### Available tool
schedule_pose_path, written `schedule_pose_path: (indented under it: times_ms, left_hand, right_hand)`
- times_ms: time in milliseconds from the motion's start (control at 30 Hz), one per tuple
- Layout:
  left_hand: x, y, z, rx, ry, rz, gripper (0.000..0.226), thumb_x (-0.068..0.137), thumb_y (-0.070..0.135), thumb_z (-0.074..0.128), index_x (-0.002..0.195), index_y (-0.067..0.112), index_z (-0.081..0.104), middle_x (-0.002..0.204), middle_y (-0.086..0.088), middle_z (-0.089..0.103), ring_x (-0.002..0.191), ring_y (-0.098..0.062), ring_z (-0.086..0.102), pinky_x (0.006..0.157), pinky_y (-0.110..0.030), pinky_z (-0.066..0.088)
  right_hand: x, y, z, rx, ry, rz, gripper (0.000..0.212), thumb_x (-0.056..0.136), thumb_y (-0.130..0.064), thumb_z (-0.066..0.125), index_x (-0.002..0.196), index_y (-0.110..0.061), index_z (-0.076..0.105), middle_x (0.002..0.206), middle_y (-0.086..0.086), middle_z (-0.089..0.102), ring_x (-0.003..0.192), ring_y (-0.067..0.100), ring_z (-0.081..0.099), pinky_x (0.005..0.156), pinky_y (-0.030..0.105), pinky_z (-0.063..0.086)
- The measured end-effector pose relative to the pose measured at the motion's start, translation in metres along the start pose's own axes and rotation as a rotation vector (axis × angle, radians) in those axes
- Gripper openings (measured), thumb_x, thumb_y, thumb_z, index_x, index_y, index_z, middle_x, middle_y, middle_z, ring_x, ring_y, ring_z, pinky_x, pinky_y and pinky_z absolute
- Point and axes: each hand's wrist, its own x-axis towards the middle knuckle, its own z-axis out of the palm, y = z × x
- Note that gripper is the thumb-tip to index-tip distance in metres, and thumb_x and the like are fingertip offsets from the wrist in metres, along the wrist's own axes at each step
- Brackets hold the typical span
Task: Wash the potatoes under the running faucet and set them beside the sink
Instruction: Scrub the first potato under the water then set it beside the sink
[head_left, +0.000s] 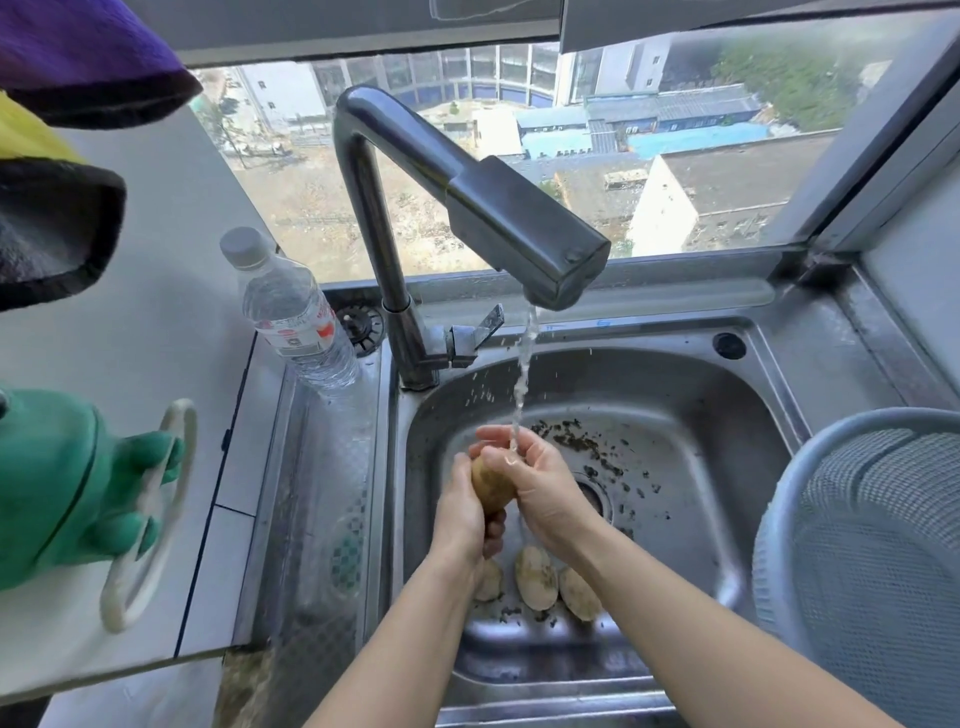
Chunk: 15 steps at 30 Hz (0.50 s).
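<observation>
Over the stainless steel sink (701, 395), the left hand (464, 506) and right hand (545, 480) both wrap a smooth tan potato (491, 486) beneath the chrome faucet's (498, 218) stream. Three pale oval potatoes (535, 577) lie on the sink's floor, among dark soil flecks.

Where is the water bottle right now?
In the head view the water bottle stands on the sink's left ledge, just left of the faucet base, below the window.
</observation>
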Motion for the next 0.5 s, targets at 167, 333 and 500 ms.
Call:
schedule_pose_path:
  times_ms: [167,333,500]
  left_hand:
    - [0.001,-0.009,0.004,0.053,0.025,0.039,0.051,0.099,0.054,0.028,0.104,0.014,0.060,0.060,-0.005,0.050,0.044,-0.011,0.040,0.040,-0.019,0.030]
    - [0.003,0.000,-0.001,0.032,0.054,-0.033,0.063,0.100,0.052,0.022,0.075,0.005,0.056,0.053,-0.007,0.047,0.037,-0.012,0.036,0.037,-0.017,0.026]
    - [0.000,0.001,0.000,0.046,0.038,-0.055,0.062,0.100,0.049,0.015,0.068,0.010,0.052,0.045,-0.003,0.041,0.033,-0.011,0.029,0.036,-0.016,0.022]
  right_hand:
    - [0.013,0.004,0.002,0.053,0.193,0.059,0.012,0.096,-0.009,0.050,0.100,-0.008,0.061,0.079,0.012,0.069,0.077,0.022,0.067,0.070,0.031,0.059]
    - [0.007,0.006,-0.012,0.222,-0.090,0.098,0.029,0.096,-0.003,0.043,0.122,-0.003,0.055,0.117,0.014,0.068,0.104,0.023,0.064,0.092,0.039,0.054]
    - [0.011,0.000,-0.003,-0.213,-0.080,-0.026,0.017,0.091,-0.026,0.059,0.094,-0.014,0.071,0.097,0.008,0.074,0.092,0.018,0.068,0.087,0.035,0.054]
